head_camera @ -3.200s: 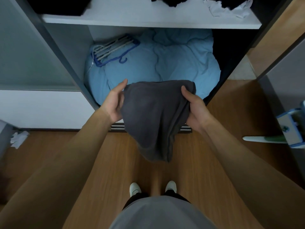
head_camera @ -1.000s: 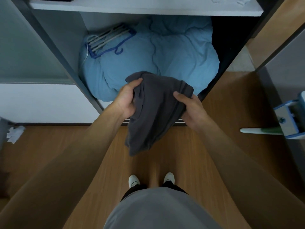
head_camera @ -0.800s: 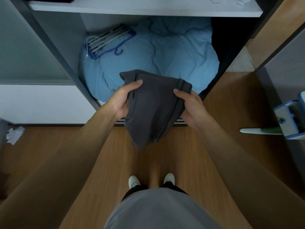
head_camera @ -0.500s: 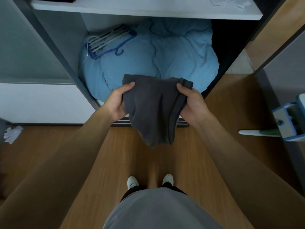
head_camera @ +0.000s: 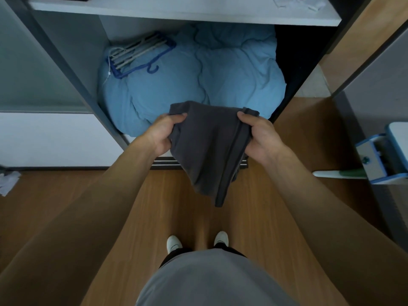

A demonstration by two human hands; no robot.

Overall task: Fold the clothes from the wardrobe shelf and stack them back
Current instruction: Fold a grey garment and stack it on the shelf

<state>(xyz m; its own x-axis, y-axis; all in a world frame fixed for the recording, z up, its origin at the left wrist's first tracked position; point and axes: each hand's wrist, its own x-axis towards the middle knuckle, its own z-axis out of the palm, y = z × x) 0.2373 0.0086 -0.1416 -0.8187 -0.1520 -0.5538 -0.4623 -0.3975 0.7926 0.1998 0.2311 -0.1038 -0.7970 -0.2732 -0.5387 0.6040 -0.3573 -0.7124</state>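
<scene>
**Where the wardrobe (head_camera: 72, 51) stands open: one garment, held off the floor**

I see a blue duvet (head_camera: 198, 80) filling the lower bay under the white shelf (head_camera: 176, 9). In front of it the dark grey garment (head_camera: 209, 151) hangs above the wooden floor. The left hand (head_camera: 163, 133) pinches its upper left edge and the right hand (head_camera: 260, 138) grips its upper right edge. Hangers (head_camera: 136, 54) lie on the duvet's left.

Dim, cool, even light, with soft shadows on the wood floor (head_camera: 66, 206). The right side of the wardrobe (head_camera: 295, 62) sinks to near black, and the grey cloth (head_camera: 209, 151) reads almost flat. Straight edges bow outward (wide-angle lens); the shelf (head_camera: 176, 9) is smeared at its left end.
</scene>
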